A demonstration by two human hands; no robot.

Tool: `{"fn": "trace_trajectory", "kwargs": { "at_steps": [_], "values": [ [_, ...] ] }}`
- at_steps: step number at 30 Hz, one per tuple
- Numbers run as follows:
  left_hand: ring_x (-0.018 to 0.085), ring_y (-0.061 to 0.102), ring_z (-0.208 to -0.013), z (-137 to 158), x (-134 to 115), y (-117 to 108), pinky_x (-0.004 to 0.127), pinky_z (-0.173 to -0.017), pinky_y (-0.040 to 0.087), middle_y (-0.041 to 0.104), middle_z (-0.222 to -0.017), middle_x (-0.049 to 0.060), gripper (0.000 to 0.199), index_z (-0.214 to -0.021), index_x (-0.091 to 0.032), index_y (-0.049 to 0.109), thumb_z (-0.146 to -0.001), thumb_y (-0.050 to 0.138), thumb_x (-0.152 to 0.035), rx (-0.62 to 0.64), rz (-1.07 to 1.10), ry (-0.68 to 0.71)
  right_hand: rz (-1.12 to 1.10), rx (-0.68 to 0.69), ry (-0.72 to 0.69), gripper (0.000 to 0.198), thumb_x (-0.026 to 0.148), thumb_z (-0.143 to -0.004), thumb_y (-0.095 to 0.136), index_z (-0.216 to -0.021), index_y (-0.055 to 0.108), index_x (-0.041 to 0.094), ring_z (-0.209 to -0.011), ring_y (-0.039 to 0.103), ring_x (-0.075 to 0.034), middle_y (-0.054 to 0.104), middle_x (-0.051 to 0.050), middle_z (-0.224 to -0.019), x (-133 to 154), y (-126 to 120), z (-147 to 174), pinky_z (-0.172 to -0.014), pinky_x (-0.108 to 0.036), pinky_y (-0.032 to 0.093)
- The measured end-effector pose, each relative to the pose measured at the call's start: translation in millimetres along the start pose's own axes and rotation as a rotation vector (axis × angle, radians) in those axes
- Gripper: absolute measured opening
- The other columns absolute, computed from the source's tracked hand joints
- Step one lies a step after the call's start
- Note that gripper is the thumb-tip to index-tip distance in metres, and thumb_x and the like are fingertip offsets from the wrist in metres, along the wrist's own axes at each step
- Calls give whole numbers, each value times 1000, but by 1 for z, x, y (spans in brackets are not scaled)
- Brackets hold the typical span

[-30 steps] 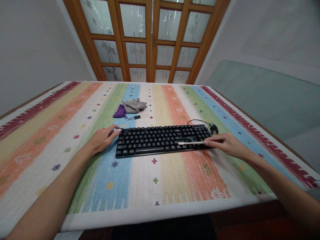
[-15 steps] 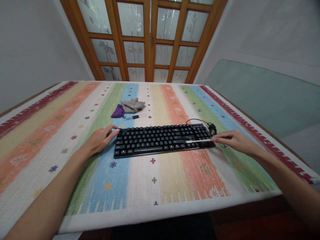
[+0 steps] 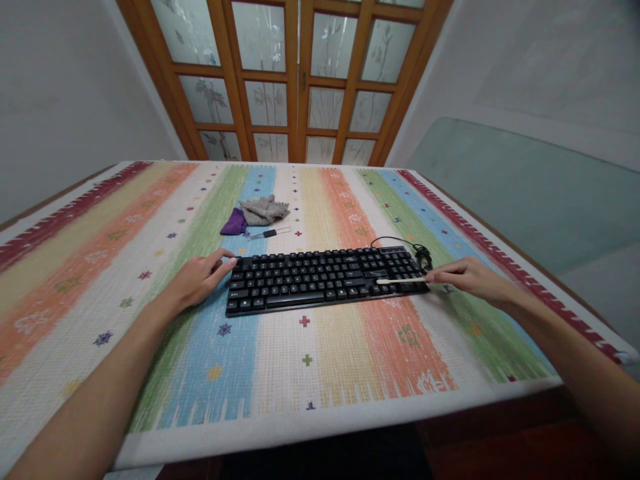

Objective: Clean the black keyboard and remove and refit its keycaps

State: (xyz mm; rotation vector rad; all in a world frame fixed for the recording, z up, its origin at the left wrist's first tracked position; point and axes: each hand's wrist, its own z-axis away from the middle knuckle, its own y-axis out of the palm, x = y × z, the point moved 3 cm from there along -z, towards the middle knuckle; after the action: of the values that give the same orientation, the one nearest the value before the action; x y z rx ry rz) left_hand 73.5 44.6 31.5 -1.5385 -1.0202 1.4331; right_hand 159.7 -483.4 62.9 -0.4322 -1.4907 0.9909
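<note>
A black keyboard (image 3: 305,280) lies across the striped tablecloth in front of me. At its upper left corner my left hand (image 3: 203,277) holds the edge between thumb and forefinger. My right hand (image 3: 465,279) is closed on the handle of a slim cream toothbrush (image 3: 400,281), beyond the keyboard's right end. The toothbrush reaches leftward, nearly flat, over the lower keys near the arrow keys and number pad. Its bristles cannot be made out, nor whether they touch the keys.
Behind the keyboard lie a crumpled grey cloth (image 3: 265,211), a small purple pouch (image 3: 234,223) and a thin tool with a black middle (image 3: 270,233). The keyboard's bundled black cable (image 3: 423,255) sits by its upper right corner. The tablecloth (image 3: 280,373) hangs over the table's front edge.
The toothbrush tip has shifted slightly right along the lower keys, with my right hand moving a little. My left hand stays at the keyboard's corner. The whole view has drifted slightly.
</note>
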Motion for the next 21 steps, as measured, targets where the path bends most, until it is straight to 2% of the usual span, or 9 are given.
{"fn": "trace_trajectory", "kwargs": {
  "at_steps": [5, 9, 14, 18, 21],
  "values": [
    [28, 72, -84, 1, -2, -1, 36, -82, 50, 78, -87, 7, 62, -113, -22, 65, -93, 27, -66, -3, -9, 1, -10, 10, 23, 31, 47, -73, 67, -68, 84, 22, -52, 44, -14, 65, -2, -53, 2, -4, 0, -52, -30, 30],
    [28, 71, -83, 0, 0, -1, 36, -81, 50, 77, -87, 7, 62, -112, -22, 64, -93, 26, -67, 1, -10, 3, -11, 6, 39, 34, 51, -73, 69, -70, 85, 21, -51, 42, -14, 62, -2, -52, 0, -7, 1, -51, -30, 28],
    [28, 71, -82, -1, 0, 0, 36, -80, 50, 77, -87, 7, 62, -112, -22, 64, -92, 26, -67, 2, -7, 1, -11, -33, 64, 35, 51, -72, 70, -72, 85, 19, -56, 52, -17, 72, -7, -63, -10, -15, 1, -52, -31, 32],
    [29, 70, -80, 0, -1, -1, 36, -80, 50, 77, -86, 7, 61, -112, -22, 64, -92, 28, -66, 3, -3, -9, 11, -29, 81, 33, 48, -72, 73, -73, 85, 18, -68, 64, -24, 79, -11, -80, -16, -24, 1, -63, -34, 44],
    [29, 71, -81, 0, -1, -1, 37, -81, 50, 77, -86, 7, 60, -111, -22, 64, -92, 28, -66, -6, 8, -11, -1, -52, 89, 30, 47, -71, 74, -71, 85, 19, -72, 67, -27, 80, -11, -83, -19, -29, 3, -69, -36, 47]
  ]
}}
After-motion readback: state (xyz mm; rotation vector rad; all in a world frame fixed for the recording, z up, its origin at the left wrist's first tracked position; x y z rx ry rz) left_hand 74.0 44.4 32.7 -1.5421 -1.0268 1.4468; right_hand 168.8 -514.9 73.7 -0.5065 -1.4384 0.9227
